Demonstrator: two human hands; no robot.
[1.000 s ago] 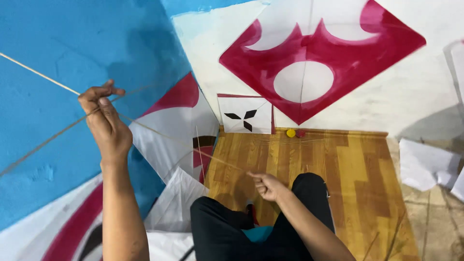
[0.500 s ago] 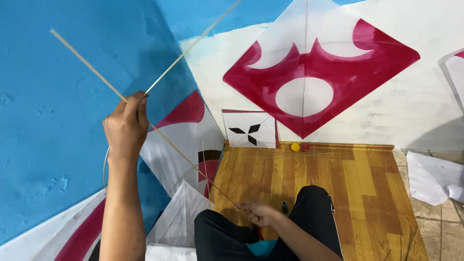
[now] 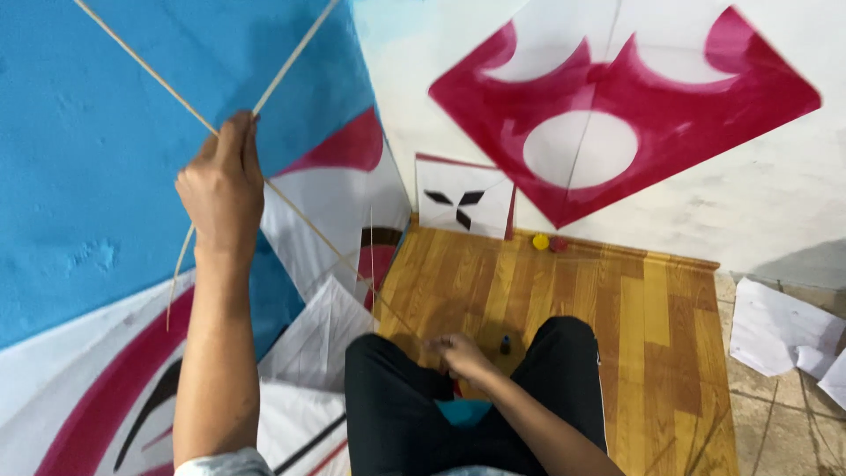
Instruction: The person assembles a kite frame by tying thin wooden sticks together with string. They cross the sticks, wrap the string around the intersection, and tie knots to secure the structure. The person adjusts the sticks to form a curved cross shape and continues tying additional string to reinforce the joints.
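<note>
A: Where the two thin sticks (image 3: 264,84) cross on the blue kite (image 3: 106,176), we have the left hand (image 3: 220,189) raised and closed around that crossing, fingers wrapped tight.

B: Confirmed. The long stick runs down from that grip toward our right hand (image 3: 458,353), low by the knees over the black trousers (image 3: 397,414). Fingers are curled there; we can't tell whether they pinch the stick's end or a thread.

A: Surroundings: a white kite (image 3: 322,339) lies beside the left leg. The wooden floor (image 3: 564,300) is ahead.

B: A big red-and-white kite (image 3: 617,97) hangs on the wall, a small white kite with a black motif (image 3: 463,198) leans below it, and paper sheets (image 3: 780,330) lie far right.
</note>
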